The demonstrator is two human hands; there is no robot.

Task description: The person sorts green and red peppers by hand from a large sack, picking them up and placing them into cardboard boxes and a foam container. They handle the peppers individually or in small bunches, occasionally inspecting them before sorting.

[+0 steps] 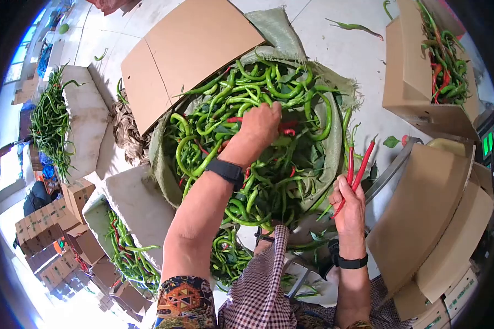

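Note:
A large green sack (162,164) lies open in the middle, filled with long green peppers (247,90) and a few red ones. Over the pile my left hand (262,122) reaches down, its fingers curled on a red pepper (287,127) that shows beside them. To the right of the sack, my right hand (348,205) is closed around long red peppers (363,163) that point upward from the fist, with their lower ends showing below the fingers.
A cardboard sheet (192,49) covers the sack's upper left edge. One carton (403,66) of mixed peppers stands upper right, an open carton (422,214) below it. White foam boxes (85,118) with peppers are at left. A loose pepper (357,26) lies on the floor.

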